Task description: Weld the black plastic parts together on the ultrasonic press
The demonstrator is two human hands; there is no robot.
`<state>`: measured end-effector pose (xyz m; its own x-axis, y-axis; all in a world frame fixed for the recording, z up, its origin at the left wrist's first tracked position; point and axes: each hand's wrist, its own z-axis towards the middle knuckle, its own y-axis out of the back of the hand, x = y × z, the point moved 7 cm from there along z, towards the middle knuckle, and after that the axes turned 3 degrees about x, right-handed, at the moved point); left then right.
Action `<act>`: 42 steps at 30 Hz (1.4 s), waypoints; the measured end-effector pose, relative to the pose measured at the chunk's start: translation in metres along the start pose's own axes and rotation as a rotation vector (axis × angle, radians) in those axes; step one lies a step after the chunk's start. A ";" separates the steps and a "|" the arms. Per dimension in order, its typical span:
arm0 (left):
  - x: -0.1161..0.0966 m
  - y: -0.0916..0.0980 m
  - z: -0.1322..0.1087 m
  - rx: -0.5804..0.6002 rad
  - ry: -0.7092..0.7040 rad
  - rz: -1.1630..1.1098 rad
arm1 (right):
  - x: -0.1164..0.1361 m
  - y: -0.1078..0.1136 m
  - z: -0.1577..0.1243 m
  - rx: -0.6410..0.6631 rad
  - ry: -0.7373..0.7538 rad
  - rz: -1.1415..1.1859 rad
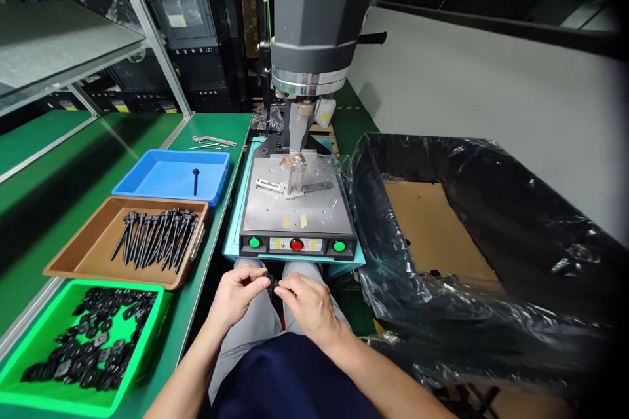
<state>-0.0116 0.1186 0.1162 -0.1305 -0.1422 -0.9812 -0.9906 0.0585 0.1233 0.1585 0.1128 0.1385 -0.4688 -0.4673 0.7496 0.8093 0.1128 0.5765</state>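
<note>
A small black part (270, 280) is pinched between my two hands, above my lap and in front of the machine's button panel. My left hand (240, 293) holds it from the left between thumb and fingers. From the right, the fingertips of my right hand (305, 301) close on it too. Its exact shape is mostly hidden by the fingers. Beyond the hands, a metal fixture (295, 178) stands on the machine's steel plate (265, 213), under the press head (314, 19).
On the green bench at left are a green bin (160, 314) of small black parts, a brown tray (88, 242) of long black bolt-like pieces and a blue tray (157, 177) with one such piece (195, 182). At right stands a plastic-lined box (442, 209).
</note>
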 end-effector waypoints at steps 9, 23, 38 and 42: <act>0.005 -0.019 0.009 0.126 0.072 -0.070 | -0.028 0.000 -0.002 0.114 -0.191 0.200; 0.025 -0.042 0.017 0.074 0.269 -0.214 | -0.047 0.002 -0.005 0.107 -0.228 0.218; -0.003 -0.066 0.061 0.124 -0.045 0.068 | -0.084 -0.022 0.010 0.144 -0.486 0.820; -0.008 -0.073 0.074 0.176 -0.131 0.204 | -0.102 -0.013 0.012 0.053 -0.571 0.867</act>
<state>0.0646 0.1888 0.1041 -0.3086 0.0177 -0.9510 -0.9208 0.2450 0.3034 0.1918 0.1690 0.0589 0.1579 0.2757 0.9482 0.9386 0.2565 -0.2309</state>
